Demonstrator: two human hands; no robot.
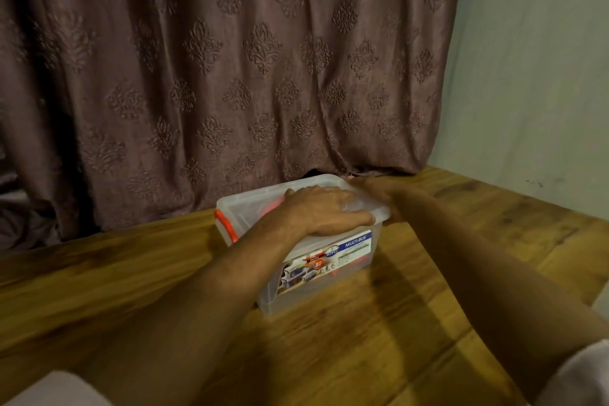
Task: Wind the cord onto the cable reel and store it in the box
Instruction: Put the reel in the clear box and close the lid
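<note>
A clear plastic box (316, 260) stands on a wooden table (428, 323), close to the far edge and just in front of a patterned brown curtain (230, 59); its translucent lid (257, 198) sits on top; an orange latch (227, 224) shows on the box's left end, and a printed label (329, 260) reading MULTI-BOX covers the near side wall. The person's left hand (324, 209) lies flat on the lid, palm down, fingers straight and spread toward the right, the fingertips reaching the lid's near right corner; it presses on the lid rather than gripping anything. The right hand (379, 191) reaches to the far right corner of the box, touching the lid's edge there; the left hand and the lid hide most of its fingers, so whether they curl round the rim cannot be told. Something orange-red (275, 204) shows dimly through the lid beside the left hand, inside the box; it is too blurred to say whether it is the cable reel; the cord cannot be made out. A pale wall (534, 59) stands to the right of the curtain.
</note>
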